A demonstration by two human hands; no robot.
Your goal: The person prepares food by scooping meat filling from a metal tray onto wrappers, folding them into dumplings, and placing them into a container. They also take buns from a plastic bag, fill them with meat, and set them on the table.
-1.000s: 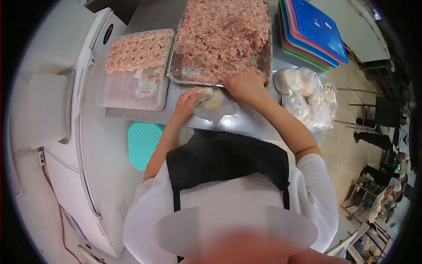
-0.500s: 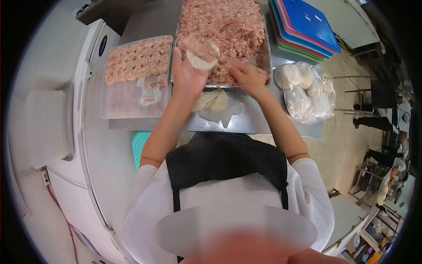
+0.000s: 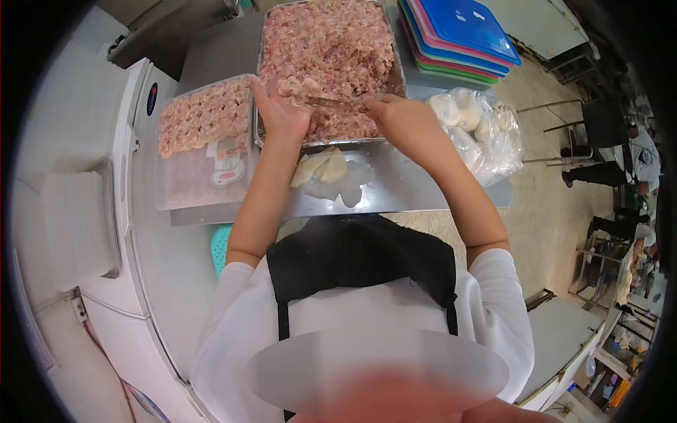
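Note:
My left hand is palm up at the near left corner of the meat tray, its thumb spread to the left. Meat-covered wrapper rests over its fingers; its outline blends with the ground meat behind. A thin flat spatula reaches left from my right hand, whose fingers are closed on its end; its blade lies beside the wrapper. Pale round wrappers lie on the steel table in front of the tray.
Left of the tray is a clear container with rows of meat portions. At the right are stacked coloured lids and plastic bags of pale rounds. A white refrigerator stands at the left; people are farther right.
The view has shifted, with the tray and table farther left. The spatula is now seen stretched across toward my left hand, and the wrapper's white surface no longer shows.

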